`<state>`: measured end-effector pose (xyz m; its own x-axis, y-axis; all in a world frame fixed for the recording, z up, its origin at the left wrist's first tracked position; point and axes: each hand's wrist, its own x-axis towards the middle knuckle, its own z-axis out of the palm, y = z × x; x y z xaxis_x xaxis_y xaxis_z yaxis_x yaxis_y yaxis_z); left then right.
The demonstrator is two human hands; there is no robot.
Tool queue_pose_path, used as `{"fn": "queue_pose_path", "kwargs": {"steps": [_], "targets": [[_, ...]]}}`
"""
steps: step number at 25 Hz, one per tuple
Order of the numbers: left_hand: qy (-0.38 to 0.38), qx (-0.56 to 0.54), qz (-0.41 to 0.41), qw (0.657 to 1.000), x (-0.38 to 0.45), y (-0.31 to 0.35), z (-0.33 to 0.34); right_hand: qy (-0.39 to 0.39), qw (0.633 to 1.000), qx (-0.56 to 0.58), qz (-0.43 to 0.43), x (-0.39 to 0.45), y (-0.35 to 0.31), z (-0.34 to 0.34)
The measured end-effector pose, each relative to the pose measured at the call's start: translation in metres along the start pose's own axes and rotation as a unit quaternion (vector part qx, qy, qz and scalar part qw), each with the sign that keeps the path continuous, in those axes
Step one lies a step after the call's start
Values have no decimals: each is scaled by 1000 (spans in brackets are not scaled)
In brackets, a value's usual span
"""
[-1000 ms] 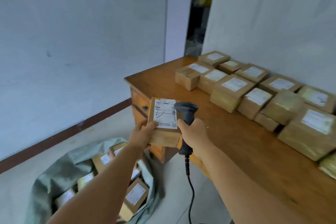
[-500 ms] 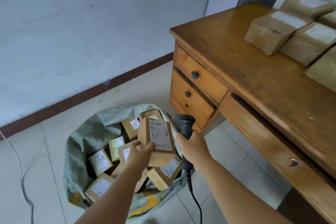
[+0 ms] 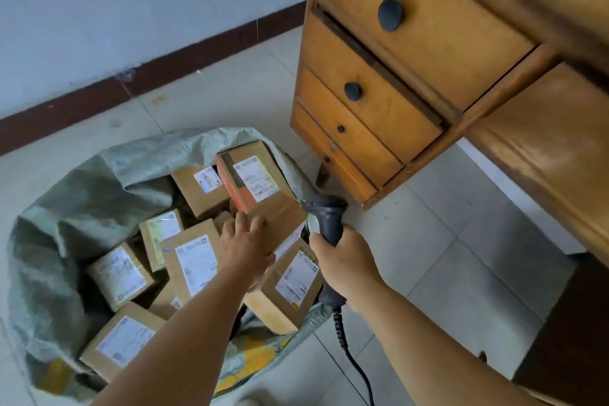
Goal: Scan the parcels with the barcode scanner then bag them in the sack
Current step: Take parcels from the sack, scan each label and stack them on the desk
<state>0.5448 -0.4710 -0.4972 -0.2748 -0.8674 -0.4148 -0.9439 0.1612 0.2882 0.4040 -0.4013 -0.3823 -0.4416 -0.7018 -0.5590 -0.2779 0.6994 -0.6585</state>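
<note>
Looking straight down here: the left hand (image 3: 245,245) is reaching into the open grey-green sack (image 3: 82,194) on the tiled floor, fingers spread fairly flat over the near end of a brown cardboard parcel (image 3: 263,194) that lies on top of the pile at the sack's right side. Can't really tell if the thumb is hooked under that box or if the hand is just resting on it. The parcel has a white label facing up and an orange strip along one edge. Around it the sack is packed with other labelled boxes, one (image 3: 286,287) leaning against the rim right next to the wrist. The right hand (image 3: 346,265) has its fingers wrapped tight round the handle of the black barcode scanner (image 3: 329,217), head pointing left toward the sack, coiled cable hanging down below the fist. A wooden desk (image 3: 395,82) with dark-knobbed drawers stands just to the right of the sack.
</note>
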Motion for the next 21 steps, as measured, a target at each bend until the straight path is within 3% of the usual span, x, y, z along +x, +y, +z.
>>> {"fn": "queue_pose_path", "kwargs": {"steps": [5,8,10,14,17,21], "targets": [[1,129,67,989,41,-11,46,10,1000,17,15,35,24,21],[-67,153,41,985,45,-21,60,5,1000,13,15,45,29,28],[-101,101,5,990,38,-19,59,2,1000,11,18,45,28,30],[-36,-89,-40,995,12,14,13,0,1000,29,8,22,8,14],[17,-230,-62,971,-17,56,-41,14,998,53,-12,-10,-18,-21],[67,-316,-30,946,-67,126,-116,56,994,90,-40,-62,-49,-98]]}}
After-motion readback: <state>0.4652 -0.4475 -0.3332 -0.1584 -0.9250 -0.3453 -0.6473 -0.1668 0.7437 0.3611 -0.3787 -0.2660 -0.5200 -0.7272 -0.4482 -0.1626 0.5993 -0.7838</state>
